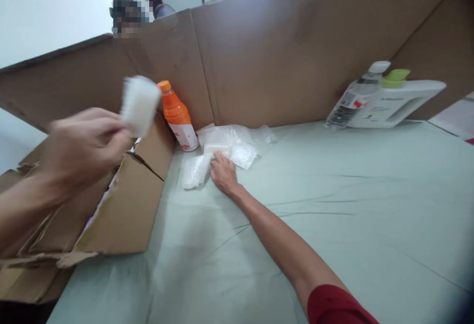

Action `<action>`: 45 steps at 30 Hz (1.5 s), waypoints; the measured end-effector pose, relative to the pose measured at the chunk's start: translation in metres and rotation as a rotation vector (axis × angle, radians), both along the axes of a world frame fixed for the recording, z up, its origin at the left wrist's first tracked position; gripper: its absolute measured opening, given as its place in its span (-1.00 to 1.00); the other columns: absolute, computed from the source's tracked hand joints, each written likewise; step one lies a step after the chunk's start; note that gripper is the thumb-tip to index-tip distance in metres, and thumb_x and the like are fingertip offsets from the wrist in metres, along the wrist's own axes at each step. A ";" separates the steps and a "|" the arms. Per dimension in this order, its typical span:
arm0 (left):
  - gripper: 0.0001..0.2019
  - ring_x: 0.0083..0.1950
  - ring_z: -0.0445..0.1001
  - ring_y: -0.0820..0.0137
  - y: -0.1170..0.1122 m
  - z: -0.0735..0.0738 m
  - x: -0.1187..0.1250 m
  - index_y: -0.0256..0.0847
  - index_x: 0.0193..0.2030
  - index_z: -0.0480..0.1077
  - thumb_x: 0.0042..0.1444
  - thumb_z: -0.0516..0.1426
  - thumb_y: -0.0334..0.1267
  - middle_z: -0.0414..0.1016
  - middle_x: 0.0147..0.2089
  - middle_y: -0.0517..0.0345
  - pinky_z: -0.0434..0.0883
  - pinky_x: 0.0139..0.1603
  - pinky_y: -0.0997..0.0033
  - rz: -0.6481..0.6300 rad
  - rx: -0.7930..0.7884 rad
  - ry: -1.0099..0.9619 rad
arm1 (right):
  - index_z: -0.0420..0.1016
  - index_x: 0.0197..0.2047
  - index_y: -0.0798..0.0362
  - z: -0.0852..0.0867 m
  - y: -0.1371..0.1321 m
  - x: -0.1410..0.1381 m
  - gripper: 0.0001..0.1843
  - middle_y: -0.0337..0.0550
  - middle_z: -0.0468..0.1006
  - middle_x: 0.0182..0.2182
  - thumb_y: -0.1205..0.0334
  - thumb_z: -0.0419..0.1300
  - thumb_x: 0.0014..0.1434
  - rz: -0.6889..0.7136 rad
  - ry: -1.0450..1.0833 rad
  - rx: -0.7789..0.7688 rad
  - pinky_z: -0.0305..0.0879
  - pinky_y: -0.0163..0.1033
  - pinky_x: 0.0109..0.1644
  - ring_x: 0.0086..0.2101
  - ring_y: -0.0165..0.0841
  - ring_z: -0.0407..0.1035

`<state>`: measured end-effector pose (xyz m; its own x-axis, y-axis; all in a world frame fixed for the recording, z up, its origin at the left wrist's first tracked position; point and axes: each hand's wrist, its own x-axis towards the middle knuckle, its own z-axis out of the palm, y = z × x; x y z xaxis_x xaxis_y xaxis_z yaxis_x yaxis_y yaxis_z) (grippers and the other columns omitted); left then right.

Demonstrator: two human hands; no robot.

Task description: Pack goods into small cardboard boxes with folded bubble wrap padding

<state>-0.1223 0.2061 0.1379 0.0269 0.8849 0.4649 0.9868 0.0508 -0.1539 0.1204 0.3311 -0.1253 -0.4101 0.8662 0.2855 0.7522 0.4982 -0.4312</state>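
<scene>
Raised above the cardboard box, my left hand (89, 139) pinches a small white rectangular piece (139, 106) between thumb and fingers. Motion blurs it; it looks like folded bubble wrap. My right hand (225, 173) reaches to the back of the green-covered surface, its fingers curled onto a pile of bubble wrap (242, 141). A folded white piece (217, 149) lies under those fingertips. Another bubble wrap piece (196, 171) lies just left of the hand. Its fingertips are partly hidden against the wrap.
An open cardboard box (122, 210) stands at left. Tall cardboard panels (281, 57) wall off the back. An orange-capped bottle (177, 116) leans behind the box. At back right stand a clear water bottle (355, 98) and a white jug (400, 104). A person's blurred head (131, 14) shows beyond.
</scene>
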 end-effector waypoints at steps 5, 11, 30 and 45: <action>-0.67 0.14 0.48 0.07 0.068 -0.066 0.114 -0.33 -0.15 0.57 0.22 0.03 -0.21 0.56 0.03 -0.14 0.41 0.15 0.15 -0.053 -0.311 0.045 | 0.58 0.09 0.04 0.023 -0.008 0.025 -0.65 0.07 0.38 0.33 0.34 0.16 0.26 0.020 -0.004 -0.004 0.24 0.04 0.26 0.30 -0.11 0.25; -0.48 0.12 0.50 -0.07 0.084 -0.151 0.126 -0.28 0.03 0.48 0.02 0.27 0.04 0.48 0.12 -0.28 0.46 0.03 0.11 0.060 -0.487 -0.066 | 0.58 0.07 0.01 0.029 -0.028 0.108 -0.66 0.06 0.40 0.31 0.32 0.18 0.25 -0.026 -0.019 0.026 0.23 0.10 0.25 0.24 -0.07 0.29; -0.42 0.51 0.11 0.14 0.141 -0.158 0.145 -0.14 0.50 0.05 0.35 -0.09 -0.25 0.14 0.50 -0.12 0.12 0.47 0.07 -0.053 -0.106 -0.155 | 0.60 -0.03 0.02 -0.011 -0.050 0.148 -0.73 0.02 0.48 0.21 0.35 0.17 0.23 -0.065 0.019 0.017 0.24 -0.03 0.18 0.14 -0.12 0.35; -0.36 0.54 0.04 -0.09 0.148 -0.182 0.199 -0.19 0.49 0.11 0.36 -0.01 0.02 -0.09 0.58 -0.29 -0.03 0.45 -0.33 -0.082 -0.447 -0.201 | 0.57 -0.03 0.05 -0.020 -0.044 0.151 -0.74 0.02 0.56 0.13 0.35 0.16 0.23 -0.029 0.075 0.000 0.18 -0.03 0.19 0.13 -0.12 0.35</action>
<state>0.0765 0.3539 -0.0441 0.0534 0.9976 0.0439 0.9972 -0.0556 0.0506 0.2710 0.2870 -0.1454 -0.3621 0.8774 0.3147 0.7322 0.4767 -0.4864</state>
